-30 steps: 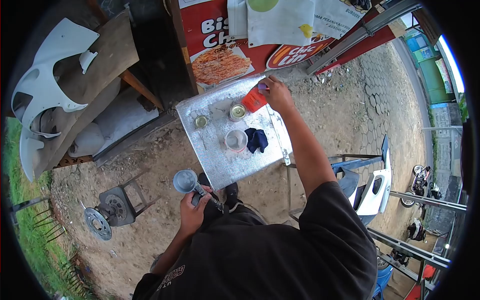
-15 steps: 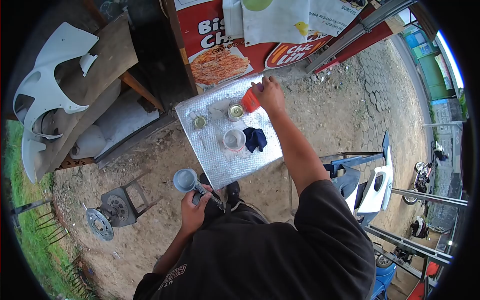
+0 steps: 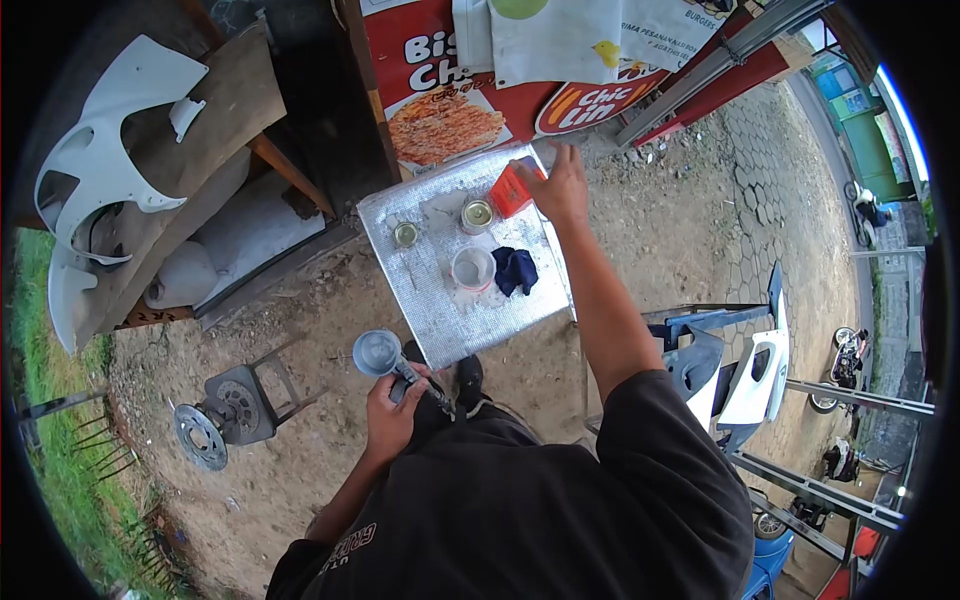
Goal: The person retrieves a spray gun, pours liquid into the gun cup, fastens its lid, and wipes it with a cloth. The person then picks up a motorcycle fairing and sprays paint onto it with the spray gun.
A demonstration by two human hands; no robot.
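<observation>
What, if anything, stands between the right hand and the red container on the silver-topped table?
Nothing visible does: the right hand is right beside the red container, though whether they touch is unclear. The metal can stands on the container's other side, clear of that path.

Soft, even daylight lays only faint shadows on the bare ground [image 3: 660,230], while the silvery tabletop [image 3: 440,325] glints and the recess [image 3: 325,95] at upper left sinks to near-black. Wide-angle distortion bends the outer scene inside a rounded black border, with bluish-white glare along the upper right rim. The centre is fairly crisp, though the right hand [image 3: 562,188] looks perhaps slightly blurred.
</observation>
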